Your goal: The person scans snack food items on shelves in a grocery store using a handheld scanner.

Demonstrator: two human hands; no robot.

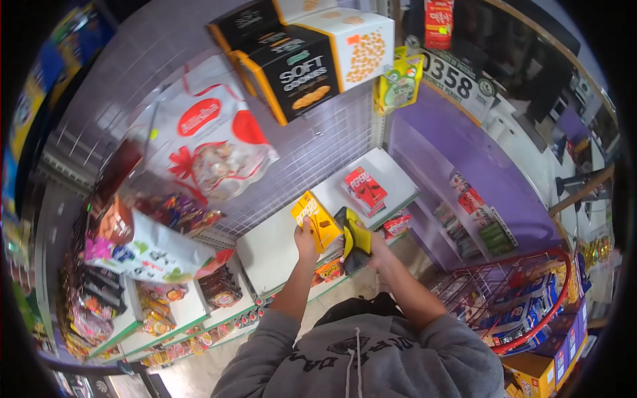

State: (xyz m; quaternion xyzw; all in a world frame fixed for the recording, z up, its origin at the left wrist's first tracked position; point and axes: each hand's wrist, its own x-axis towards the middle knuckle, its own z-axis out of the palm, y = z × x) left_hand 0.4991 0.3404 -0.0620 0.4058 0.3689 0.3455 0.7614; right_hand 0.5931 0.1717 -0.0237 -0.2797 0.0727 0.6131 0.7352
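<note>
My left hand (306, 240) grips a yellow Pepero box (316, 220) by its lower left side, tilted above the white shelf (269, 245). In my right hand (379, 251) is a yellow and black cloth (357, 239), bunched up and held close to the box's right side. Red Pepero boxes (364, 188) lie stacked on the shelf, beyond both hands. Small red and orange packets show on a level below the shelf's front edge.
Black and white Soft Cookies boxes (305, 73) stand above at the top. Large bags (206, 132) and snack packs fill the left side. At the right are a red wire basket (567, 292) with packets and a purple panel (464, 146).
</note>
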